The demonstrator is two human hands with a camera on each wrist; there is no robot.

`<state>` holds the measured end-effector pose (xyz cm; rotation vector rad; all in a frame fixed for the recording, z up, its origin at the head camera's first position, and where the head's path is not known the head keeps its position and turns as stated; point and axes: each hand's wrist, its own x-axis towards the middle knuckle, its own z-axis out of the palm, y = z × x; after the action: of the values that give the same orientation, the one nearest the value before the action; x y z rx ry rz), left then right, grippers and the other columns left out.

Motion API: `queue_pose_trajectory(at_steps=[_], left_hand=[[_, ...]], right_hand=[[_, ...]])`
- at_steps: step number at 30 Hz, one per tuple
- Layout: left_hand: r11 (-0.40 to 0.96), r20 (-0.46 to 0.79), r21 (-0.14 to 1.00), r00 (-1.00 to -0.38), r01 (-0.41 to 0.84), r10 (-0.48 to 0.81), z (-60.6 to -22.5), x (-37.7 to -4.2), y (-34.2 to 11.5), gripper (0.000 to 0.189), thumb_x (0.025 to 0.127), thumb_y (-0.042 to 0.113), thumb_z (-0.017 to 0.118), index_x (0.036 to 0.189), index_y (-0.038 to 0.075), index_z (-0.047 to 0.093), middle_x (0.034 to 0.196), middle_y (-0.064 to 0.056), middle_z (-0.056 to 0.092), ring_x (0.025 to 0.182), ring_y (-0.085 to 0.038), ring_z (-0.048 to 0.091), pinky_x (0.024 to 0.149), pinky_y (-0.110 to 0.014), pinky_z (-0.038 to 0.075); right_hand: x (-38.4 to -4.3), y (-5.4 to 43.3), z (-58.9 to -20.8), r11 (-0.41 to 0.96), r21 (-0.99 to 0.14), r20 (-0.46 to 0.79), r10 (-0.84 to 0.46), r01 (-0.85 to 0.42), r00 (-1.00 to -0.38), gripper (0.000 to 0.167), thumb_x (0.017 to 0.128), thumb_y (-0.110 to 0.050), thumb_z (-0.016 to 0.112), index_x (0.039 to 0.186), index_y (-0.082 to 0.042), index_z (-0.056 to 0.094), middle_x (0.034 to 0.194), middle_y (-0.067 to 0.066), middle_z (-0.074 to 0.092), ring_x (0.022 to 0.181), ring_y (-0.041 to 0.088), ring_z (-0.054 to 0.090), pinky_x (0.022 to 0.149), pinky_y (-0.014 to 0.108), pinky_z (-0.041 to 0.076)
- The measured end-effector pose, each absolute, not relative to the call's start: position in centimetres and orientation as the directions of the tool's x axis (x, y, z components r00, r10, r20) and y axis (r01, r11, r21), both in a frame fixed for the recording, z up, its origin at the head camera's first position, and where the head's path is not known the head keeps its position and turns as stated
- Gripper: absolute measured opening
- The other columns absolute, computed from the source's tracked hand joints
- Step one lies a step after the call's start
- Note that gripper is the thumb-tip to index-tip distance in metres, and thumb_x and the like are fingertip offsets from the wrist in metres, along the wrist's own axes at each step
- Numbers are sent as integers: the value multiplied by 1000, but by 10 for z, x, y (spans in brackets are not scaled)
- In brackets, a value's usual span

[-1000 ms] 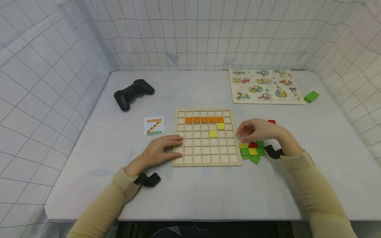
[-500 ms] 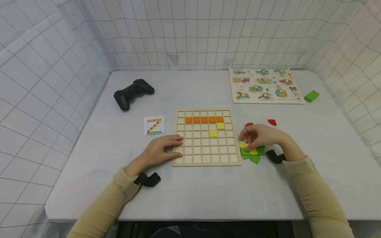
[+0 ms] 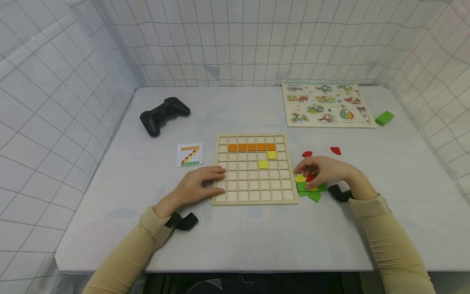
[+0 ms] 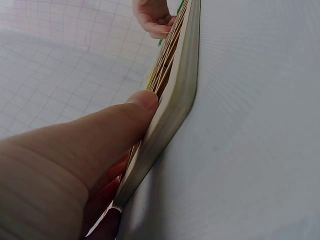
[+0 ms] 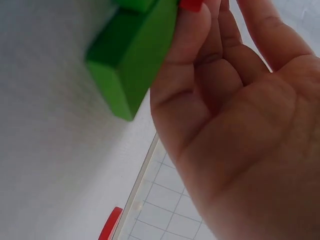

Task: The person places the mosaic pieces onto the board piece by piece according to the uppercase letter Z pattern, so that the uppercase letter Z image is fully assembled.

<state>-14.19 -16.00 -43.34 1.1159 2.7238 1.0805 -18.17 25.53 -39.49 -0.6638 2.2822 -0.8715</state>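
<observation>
A light wooden grid board (image 3: 243, 185) lies in the middle of the table in the head view. It carries a row of orange tiles (image 3: 251, 147) and two yellow tiles. My left hand (image 3: 198, 183) rests on its left edge, thumb and fingers stretched onto the frame; the thumb (image 4: 144, 99) lies on the rim in the left wrist view. Right of the board, my right hand (image 3: 328, 169) is bent over a pile of green tiles (image 3: 314, 197), yellow tiles (image 3: 300, 178) and a red piece (image 3: 310, 177). Its thumb tip is beside a red piece (image 5: 191, 4) and a green tile (image 5: 131, 62).
A small pattern card (image 3: 190, 154) lies left of the board. Two curved red pieces (image 3: 335, 150) sit beyond my right hand. Farther back are a black game controller (image 3: 164, 116), a picture puzzle board (image 3: 328, 105) and a green block (image 3: 384, 118). Gridded white cloth surrounds the table.
My right hand has moved down a little toward the near side, over the pile, uncovering a red piece beyond it. The left hand and the tiles on the board have stayed put.
</observation>
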Motion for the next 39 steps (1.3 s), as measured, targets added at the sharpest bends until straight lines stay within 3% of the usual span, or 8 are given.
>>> queue_pose_trajectory(at_steps=[12,27,39], left_hand=[[524,217,603,-755,602,619,-434,-143,-160,46,80,33,76,118,7,67,130,-1,57,126,-19,46,108,-28,36],[522,220,603,-754,604,618,-434,-142,-160,47,80,32,76,118,6,67,130,-3,57,126,-21,46,108,-28,36],[527,217,599,-755,604,619,-434,-143,-160,47,80,33,76,118,6,67,130,-2,57,126,-20,46,108,-27,36]], right_hand=[[-178,259,-396,660,-718,-368,-628,-219,-685,40,74,-15,80,110,-12,65,98,3,56,93,22,49,80,34,49],[-178,263,-393,720,-670,-383,-541,-179,-749,31,72,-19,83,94,-10,64,85,3,56,81,20,50,69,27,47],[-181,267,-394,701,-695,-357,-530,-160,-769,25,74,-18,82,90,-9,65,79,4,56,75,21,51,62,24,47]])
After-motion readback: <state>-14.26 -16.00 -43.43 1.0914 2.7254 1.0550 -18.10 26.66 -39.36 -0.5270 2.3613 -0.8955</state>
